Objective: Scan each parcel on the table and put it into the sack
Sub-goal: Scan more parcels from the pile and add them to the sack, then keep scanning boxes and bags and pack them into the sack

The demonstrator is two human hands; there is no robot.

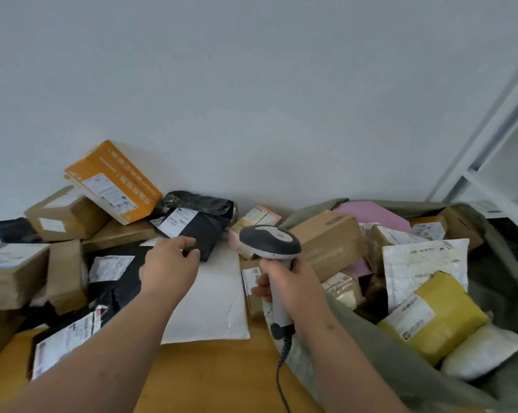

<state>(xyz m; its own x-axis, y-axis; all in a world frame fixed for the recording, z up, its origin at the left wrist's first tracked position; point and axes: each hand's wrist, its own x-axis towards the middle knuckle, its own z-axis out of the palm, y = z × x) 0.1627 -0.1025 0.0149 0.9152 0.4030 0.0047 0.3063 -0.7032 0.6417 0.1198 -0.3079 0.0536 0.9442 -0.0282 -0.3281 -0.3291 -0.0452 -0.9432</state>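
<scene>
My right hand point(287, 289) grips the handle of a grey and white barcode scanner point(271, 238), its head raised over the table's middle. My left hand point(169, 265) reaches to a black poly-bag parcel point(202, 231) with a white label, and its fingers curl over the bag's near edge. A white padded mailer point(214, 302) lies flat under both hands. The grey-green sack point(356, 332) stands open at the right and holds several parcels, among them a yellow one point(448, 317) and a cardboard box point(330, 239).
Many parcels crowd the wooden table point(210, 371): an orange box point(114, 181) leaning on the wall, brown cartons point(64, 216) at the left, black bags point(117, 281) in front. The scanner's coiled cable point(284, 359) hangs down. A white shelf frame point(490, 162) stands at the far right.
</scene>
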